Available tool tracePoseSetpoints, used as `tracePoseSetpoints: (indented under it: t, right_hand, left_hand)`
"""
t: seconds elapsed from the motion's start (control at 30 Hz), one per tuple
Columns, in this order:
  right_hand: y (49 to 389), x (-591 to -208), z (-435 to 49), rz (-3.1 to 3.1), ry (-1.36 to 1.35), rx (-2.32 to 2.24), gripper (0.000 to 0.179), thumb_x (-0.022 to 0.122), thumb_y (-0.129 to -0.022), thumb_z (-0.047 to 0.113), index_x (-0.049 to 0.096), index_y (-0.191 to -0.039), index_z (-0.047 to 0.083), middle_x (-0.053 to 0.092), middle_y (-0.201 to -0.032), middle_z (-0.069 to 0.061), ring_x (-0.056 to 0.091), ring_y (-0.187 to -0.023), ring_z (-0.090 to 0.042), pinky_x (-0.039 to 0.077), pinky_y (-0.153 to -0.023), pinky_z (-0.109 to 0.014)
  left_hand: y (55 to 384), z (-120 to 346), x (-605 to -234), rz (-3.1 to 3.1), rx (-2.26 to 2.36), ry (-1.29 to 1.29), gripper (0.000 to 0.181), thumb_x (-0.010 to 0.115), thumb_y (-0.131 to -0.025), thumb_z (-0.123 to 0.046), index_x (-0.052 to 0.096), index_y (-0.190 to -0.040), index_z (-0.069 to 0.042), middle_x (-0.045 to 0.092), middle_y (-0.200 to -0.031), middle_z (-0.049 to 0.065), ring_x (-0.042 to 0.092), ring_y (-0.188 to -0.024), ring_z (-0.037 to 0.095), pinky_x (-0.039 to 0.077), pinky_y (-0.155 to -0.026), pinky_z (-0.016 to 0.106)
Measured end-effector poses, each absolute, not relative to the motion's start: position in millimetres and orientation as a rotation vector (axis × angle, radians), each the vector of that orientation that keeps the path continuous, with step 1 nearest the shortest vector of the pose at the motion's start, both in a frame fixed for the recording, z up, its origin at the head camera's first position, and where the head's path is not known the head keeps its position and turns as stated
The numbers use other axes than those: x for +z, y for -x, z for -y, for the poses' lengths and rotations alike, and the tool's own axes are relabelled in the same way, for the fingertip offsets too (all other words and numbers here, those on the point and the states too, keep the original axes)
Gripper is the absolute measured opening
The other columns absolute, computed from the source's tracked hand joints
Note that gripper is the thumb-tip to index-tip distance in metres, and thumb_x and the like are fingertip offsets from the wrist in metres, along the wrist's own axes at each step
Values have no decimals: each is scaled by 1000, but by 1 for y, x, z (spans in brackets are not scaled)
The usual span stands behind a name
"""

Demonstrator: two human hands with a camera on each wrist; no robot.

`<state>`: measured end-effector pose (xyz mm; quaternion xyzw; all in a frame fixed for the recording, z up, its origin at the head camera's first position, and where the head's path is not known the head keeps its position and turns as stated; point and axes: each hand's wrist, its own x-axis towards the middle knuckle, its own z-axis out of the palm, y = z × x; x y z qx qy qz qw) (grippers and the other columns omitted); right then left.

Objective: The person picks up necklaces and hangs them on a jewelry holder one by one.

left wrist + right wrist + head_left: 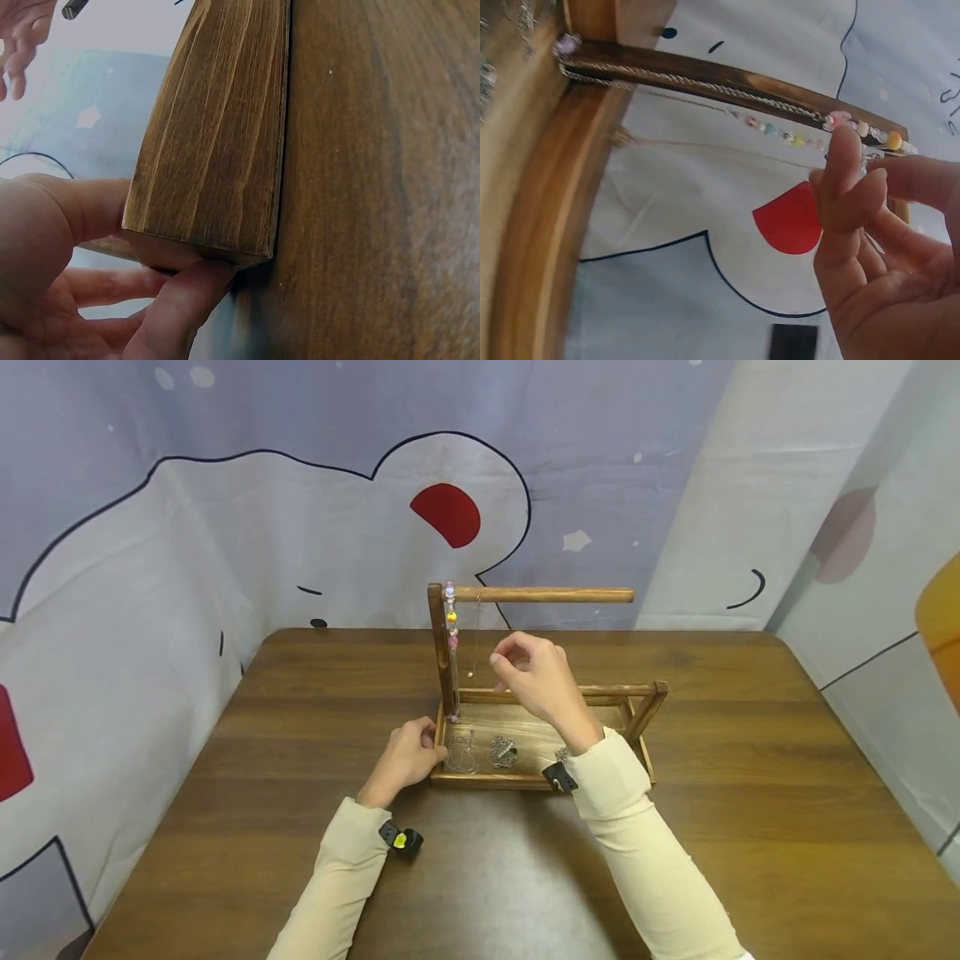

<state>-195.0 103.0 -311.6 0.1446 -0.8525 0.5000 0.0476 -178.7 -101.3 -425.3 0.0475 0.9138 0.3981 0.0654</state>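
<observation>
At its front left corner, my left hand (405,756) grips the wooden jewelry stand (491,782), thumb on the front wall and fingers round the side. The left wrist view shows these fingers (184,300) against the stand's end. My right hand (543,683) is raised in front of the upper bar (555,595), its fingers bent and nothing visible between them. A beaded necklace (452,617) hangs at the bar's left end beside the post. Just right of it hangs a thin chain necklace (477,631) with a small pendant.
Inside the stand's tray lie a thin silver chain (462,756), a bunched thicker chain (502,752) and another chain (562,753) partly behind my right wrist. A lower bar (615,690) runs along the back to a short right post (647,710). A patterned curtain (337,543) hangs behind the table.
</observation>
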Motion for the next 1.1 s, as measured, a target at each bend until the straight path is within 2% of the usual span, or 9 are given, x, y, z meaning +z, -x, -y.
tracePoseSetpoints:
  t: [0.17, 0.43, 0.63, 0.83, 1.1]
  right_hand:
    - [176, -331, -105, 2728, -513, 1534, 11, 59, -87, 15, 62, -96, 9, 66, -85, -3, 66, -65, -18, 51, -65, -31]
    - [151, -359, -110, 2971, -705, 1328, 18, 59, -86, 16, 63, -103, 9, 63, -92, -4, 60, -74, -17, 48, -66, -28]
    - [161, -378, -128, 3065, -665, 1215, 22, 59, -83, 14, 62, -103, 4, 62, -86, -3, 58, -77, -17, 46, -71, -33]
    - [171, -395, -154, 3206, -553, 1080, 26, 59, -84, 13, 58, -107, 0, 63, -89, -8, 58, -82, -19, 47, -75, -36]
    - [180, -394, -192, 3245, -389, 886, 19, 60, -80, 12, 59, -98, 4, 62, -83, -6, 57, -77, -18, 45, -70, -34]
  left_hand:
    - [179, 102, -426, -2759, 1193, -148, 30, 66, -77, -13, 60, -104, -2, 57, -76, 5, 51, -62, 16, 41, -54, 27]
    - [177, 101, -430, -2745, 1185, -148, 30, 66, -76, -12, 60, -103, -2, 56, -74, 4, 51, -61, 15, 40, -53, 27]
    - [178, 103, -427, -2758, 1198, -135, 29, 66, -76, -12, 60, -102, -2, 55, -74, 4, 50, -61, 16, 40, -54, 27]
    - [175, 107, -426, -2753, 1175, -125, 28, 65, -76, -11, 60, -102, -2, 57, -74, 4, 51, -62, 16, 41, -55, 27]
    - [179, 103, -425, -2753, 1170, -120, 28, 65, -77, -13, 60, -102, -3, 54, -74, 3, 49, -61, 16, 39, -53, 27]
